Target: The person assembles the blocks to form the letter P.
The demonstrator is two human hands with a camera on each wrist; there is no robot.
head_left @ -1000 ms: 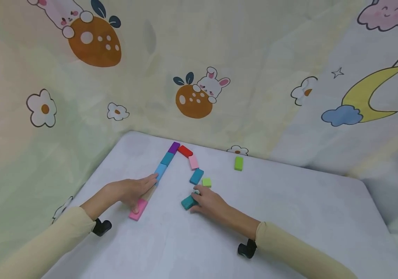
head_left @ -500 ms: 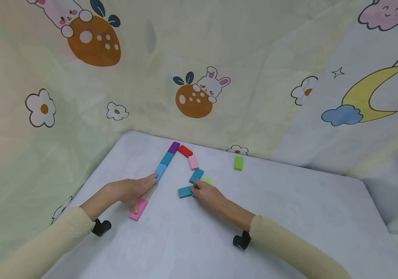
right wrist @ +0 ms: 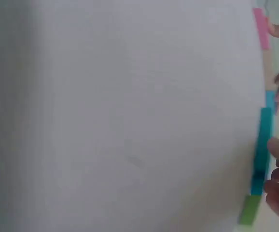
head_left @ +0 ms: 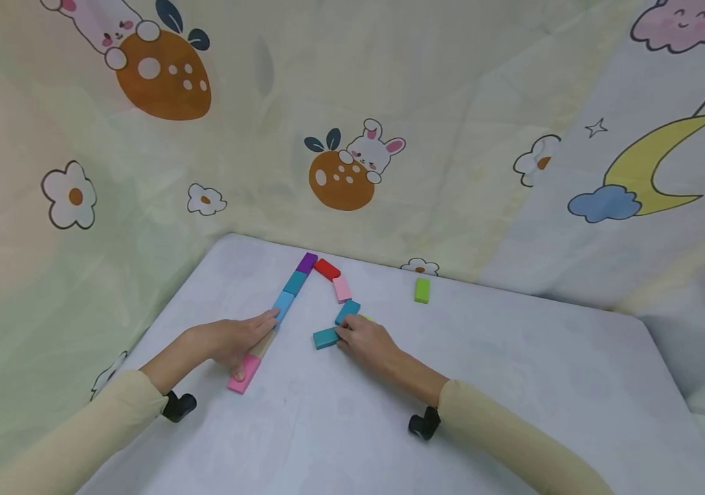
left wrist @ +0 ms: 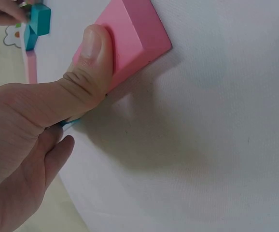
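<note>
My left hand [head_left: 235, 342] lies along a straight row of flat toy blocks. Its thumb presses a pink block [left wrist: 127, 36] at the near end, and its fingertips rest on a light blue block [head_left: 283, 302]. Between them shows a beige block [head_left: 264, 342]. A teal block [head_left: 325, 338] is pinched at its right end by my right hand [head_left: 367, 344]. Just beyond, a blue block [head_left: 348, 313] stands at the end of a bent line with a pale pink block [head_left: 341, 289] and a red block [head_left: 327, 269]. A small green block [right wrist: 249, 210] is mostly hidden behind my right hand in the head view.
Farther along the straight row come another blue block [head_left: 295, 282] and a purple block [head_left: 307, 262], whose end meets the red one. A lime green block [head_left: 422, 290] lies apart near the back edge of the white table [head_left: 513, 385]. A printed cloth [head_left: 451, 137] hangs behind.
My right hand has moved the teal block away from me and slightly left, turning it, up near the blue block. The left hand keeps its place on the row.
</note>
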